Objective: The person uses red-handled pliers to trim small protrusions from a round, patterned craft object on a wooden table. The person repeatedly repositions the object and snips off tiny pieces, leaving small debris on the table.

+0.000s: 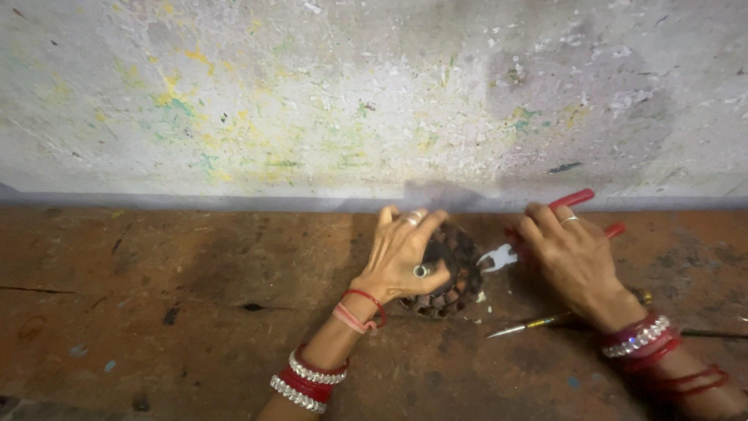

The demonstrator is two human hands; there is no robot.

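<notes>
Working at a worn brown bench point(195, 312), I am facing a pale wall point(312, 93) flecked with yellow and green paint. My left hand point(401, 253) is pressing down on a dark, round piece point(456, 273) with a scaly, woven-looking surface, fingers spread and closed over its top; it is lying on the bench close to the wall. My right hand point(573, 253) is closing its grip around red-handled pliers point(506, 253), whose pale metal nose is touching the piece's right edge. A thin metal tool point(530, 323) is lying on the bench under my right wrist. My left hand is hiding much of the piece, so I cannot tell its full shape.
</notes>
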